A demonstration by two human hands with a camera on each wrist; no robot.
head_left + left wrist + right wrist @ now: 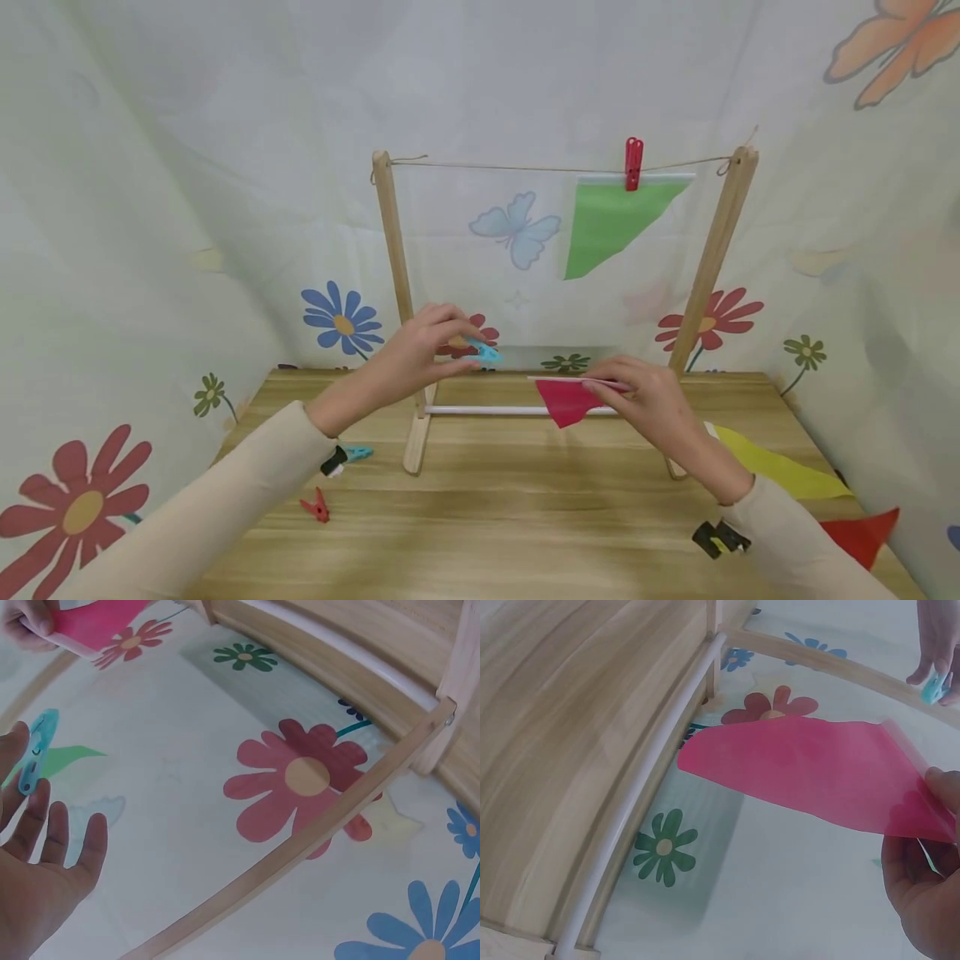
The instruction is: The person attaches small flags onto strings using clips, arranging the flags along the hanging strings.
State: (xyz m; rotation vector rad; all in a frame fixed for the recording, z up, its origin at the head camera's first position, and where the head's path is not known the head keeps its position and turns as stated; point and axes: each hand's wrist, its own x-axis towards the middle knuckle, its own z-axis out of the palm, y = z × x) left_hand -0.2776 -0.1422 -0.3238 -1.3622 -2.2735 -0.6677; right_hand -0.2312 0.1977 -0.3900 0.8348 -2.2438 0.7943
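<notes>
Between thumb and fingertips my left hand [426, 348] pinches a light-blue clothespin [484, 351], raised above the table in front of the left post. My right hand [651, 398] grips a pink pennant [564, 400] by its stiff pale top edge, and the cloth hangs down from it. In the right wrist view the pink pennant [817, 776] spreads out from the thumb and fingers. Behind and above both hands a string [510, 167] runs between two wooden posts. A red clothespin [633, 164] holds a green pennant [617, 223] on the string's right half.
On the table's left lie another light-blue clothespin [358, 452] and a red clothespin [318, 506]. A yellow pennant [780, 467] and a red-orange pennant [862, 537] lie at the right, partly behind my right arm. A white rod [487, 410] joins the stand's feet.
</notes>
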